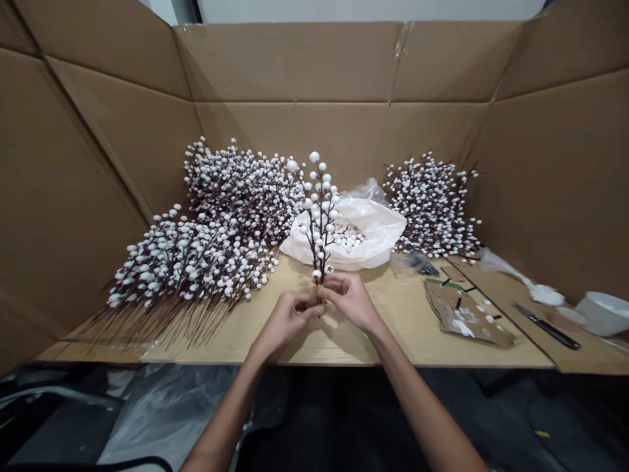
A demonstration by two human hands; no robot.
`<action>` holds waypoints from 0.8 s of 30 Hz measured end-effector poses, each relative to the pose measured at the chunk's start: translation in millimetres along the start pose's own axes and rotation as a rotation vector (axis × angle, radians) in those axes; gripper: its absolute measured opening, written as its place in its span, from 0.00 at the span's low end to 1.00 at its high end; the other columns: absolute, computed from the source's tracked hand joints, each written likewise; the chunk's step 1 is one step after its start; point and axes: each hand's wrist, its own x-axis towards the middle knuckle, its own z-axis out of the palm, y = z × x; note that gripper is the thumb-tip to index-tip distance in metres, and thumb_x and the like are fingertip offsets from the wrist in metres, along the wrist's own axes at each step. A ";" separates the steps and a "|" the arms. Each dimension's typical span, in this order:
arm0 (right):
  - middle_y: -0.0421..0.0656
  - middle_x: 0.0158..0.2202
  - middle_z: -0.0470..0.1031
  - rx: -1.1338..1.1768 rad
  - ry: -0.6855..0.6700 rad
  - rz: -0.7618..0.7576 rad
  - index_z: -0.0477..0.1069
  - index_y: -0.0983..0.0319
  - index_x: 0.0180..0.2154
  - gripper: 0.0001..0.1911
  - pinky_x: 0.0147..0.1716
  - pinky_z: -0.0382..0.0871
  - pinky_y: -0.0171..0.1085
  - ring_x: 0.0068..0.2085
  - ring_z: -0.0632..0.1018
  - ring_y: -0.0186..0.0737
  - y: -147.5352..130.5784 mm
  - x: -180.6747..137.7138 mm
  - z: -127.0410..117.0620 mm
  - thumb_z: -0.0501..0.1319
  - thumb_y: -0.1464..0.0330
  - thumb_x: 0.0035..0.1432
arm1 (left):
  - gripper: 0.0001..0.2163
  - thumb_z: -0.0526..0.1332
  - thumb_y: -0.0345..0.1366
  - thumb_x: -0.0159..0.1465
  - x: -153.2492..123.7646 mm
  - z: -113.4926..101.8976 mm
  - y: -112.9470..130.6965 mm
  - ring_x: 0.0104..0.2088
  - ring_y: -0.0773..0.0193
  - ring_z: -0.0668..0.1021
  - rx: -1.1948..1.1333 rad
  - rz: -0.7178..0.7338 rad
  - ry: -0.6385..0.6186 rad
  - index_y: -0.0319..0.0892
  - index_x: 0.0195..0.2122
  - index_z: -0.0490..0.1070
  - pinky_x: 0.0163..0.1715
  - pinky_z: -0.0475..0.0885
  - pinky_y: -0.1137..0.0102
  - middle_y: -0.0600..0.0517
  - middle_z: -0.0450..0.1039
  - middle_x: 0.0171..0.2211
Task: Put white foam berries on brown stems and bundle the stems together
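An artificial berry branch (320,216) with white balls on dark brown twigs stands upright in front of me, above the table's near middle. My left hand (291,316) pinches its stem low down. Just above and to the right, my right hand (350,296) has its thumb and fingers closed on the same stem. A white ball with a reddish star mark (329,269) sits low on the branch, by the right fingertips. Behind the branch lies a white plastic bag (378,226), open, with many loose white berries (348,237) inside. The stem's lower end is mostly hidden by my fingers.
Piles of berry branches lie at left (191,262), back left (240,190) and back right (430,203). On the right are a brown cardboard piece (466,314), a utility knife (548,326) and a white bowl (605,313). Cardboard walls (295,65) enclose the table.
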 end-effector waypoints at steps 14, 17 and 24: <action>0.41 0.22 0.76 -0.238 0.107 -0.121 0.70 0.63 0.19 0.05 0.23 0.66 0.32 0.25 0.75 0.38 23.8 28.8 -28.8 0.57 0.77 0.38 | 0.13 0.65 0.40 0.50 67.8 -0.6 -32.8 0.19 0.69 0.65 0.046 0.105 -0.270 0.35 0.17 0.72 0.22 0.59 0.73 0.53 0.68 0.16; 0.42 0.22 0.77 -0.228 0.106 -0.104 0.73 0.63 0.22 0.05 0.24 0.68 0.33 0.25 0.76 0.39 27.5 26.0 -28.4 0.59 0.75 0.38 | 0.13 0.65 0.42 0.52 65.1 -0.6 -40.9 0.22 0.67 0.68 0.047 0.095 -0.269 0.35 0.21 0.75 0.24 0.62 0.72 0.51 0.71 0.20; 0.44 0.22 0.78 -0.152 0.121 -0.076 0.74 0.64 0.21 0.03 0.25 0.69 0.35 0.25 0.76 0.40 32.4 27.0 -31.6 0.61 0.74 0.37 | 0.14 0.67 0.44 0.49 69.3 -6.9 -34.3 0.22 0.68 0.68 0.030 0.015 -0.383 0.34 0.24 0.77 0.24 0.62 0.73 0.51 0.72 0.21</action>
